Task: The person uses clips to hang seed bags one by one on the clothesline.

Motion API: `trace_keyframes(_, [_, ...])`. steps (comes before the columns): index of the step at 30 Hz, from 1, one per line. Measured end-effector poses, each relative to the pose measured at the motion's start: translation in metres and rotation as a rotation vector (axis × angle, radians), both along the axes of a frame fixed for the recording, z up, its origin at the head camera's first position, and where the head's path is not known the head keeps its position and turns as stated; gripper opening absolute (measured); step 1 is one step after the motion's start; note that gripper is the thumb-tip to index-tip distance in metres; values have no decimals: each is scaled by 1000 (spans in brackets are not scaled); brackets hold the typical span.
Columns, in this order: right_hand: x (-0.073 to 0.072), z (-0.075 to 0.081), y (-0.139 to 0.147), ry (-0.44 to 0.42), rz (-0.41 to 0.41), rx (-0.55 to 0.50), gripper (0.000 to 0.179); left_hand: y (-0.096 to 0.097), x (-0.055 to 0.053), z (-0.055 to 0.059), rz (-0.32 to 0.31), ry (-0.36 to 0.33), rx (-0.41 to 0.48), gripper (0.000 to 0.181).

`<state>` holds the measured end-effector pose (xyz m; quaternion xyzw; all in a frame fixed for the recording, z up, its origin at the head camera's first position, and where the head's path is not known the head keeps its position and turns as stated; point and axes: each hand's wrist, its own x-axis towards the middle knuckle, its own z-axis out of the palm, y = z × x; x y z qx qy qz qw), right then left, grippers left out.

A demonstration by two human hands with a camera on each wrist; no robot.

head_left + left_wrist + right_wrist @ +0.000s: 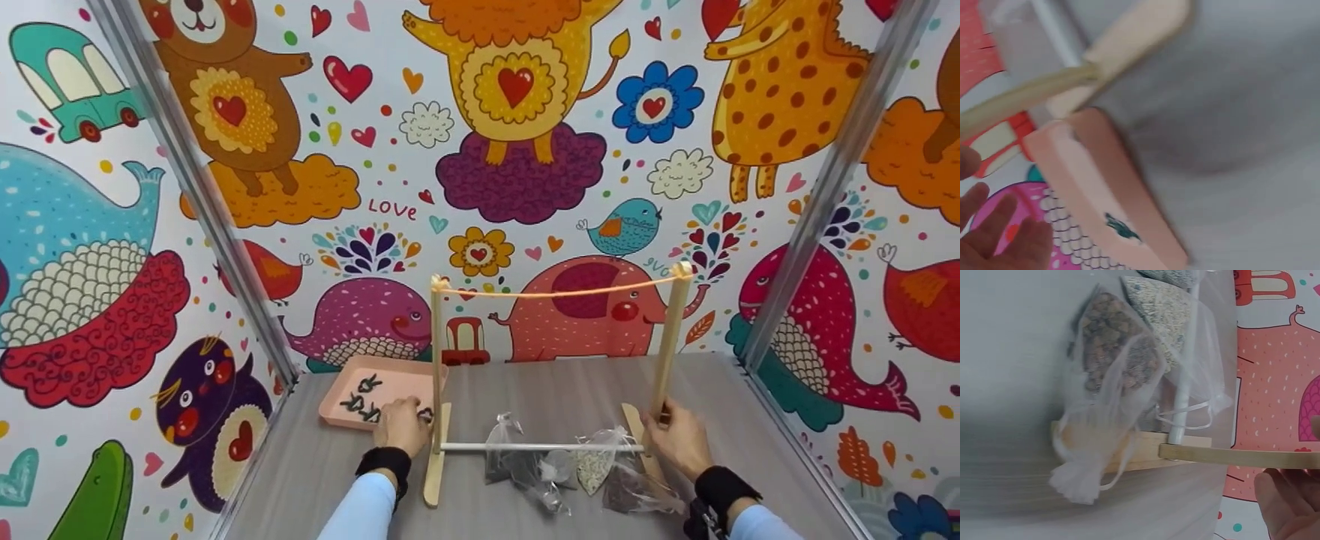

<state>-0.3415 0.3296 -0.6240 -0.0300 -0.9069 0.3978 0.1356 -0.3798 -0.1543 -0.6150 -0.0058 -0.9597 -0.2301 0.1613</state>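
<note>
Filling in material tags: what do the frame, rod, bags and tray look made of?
Frame: likely bare wood, matte; pale tan, squared strips.
Rod: white, smooth; plastic or painted, can't tell.
Bags: sheer, slightly shiny mesh, probably organza; contents show through.
Tray: probably plastic, matte pink; rounded corners look moulded.

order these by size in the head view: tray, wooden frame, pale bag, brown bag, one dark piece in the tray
1. wooden frame, by its outline
2. tray
3. pale bag and brown bag: too alike to rank
4. dark piece
</note>
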Motion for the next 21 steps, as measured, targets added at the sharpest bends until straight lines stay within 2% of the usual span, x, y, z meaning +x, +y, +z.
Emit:
trace_keyframes(3, [4, -1, 1, -12, -38, 59, 28, -4, -4, -14, 40, -79, -98, 32])
trace_keyframes(5, [6, -2, 1, -39, -69, 101, 25, -8, -10, -30, 33, -80, -127, 29])
trace_keyframes(6, [8, -3, 1, -55, -84, 118, 24, -10, -14, -41, 28, -69, -145, 26])
trace_keyframes(9, [11, -5, 1, -120, -101, 135, 20, -20, -38, -93, 7, -15, -234, 20])
trace_keyframes(11, [14, -6, 1, -144, -104, 138, 17, -18, -43, -109, -7, -35, -263, 22])
trace_keyframes(12, [15, -7, -1, -149, -104, 141, 15, -18, -44, -112, -15, -64, -265, 25])
trace_keyframes(13, [17, -8, -3, -158, -103, 139, 14, -17, -43, -112, -26, -97, -249, 28])
trace_keyframes(16, [22, -11, -8, -174, -100, 135, 14, -7, -24, -84, -36, -207, -171, 31])
trace_keyframes(18, [24, -12, -11, -182, -87, 120, 16, -5, -20, -75, -31, -210, -149, 25])
trace_keyframes(21, [25, -12, -14, -187, -59, 94, 14, -4, -20, -64, 21, -227, -105, 16])
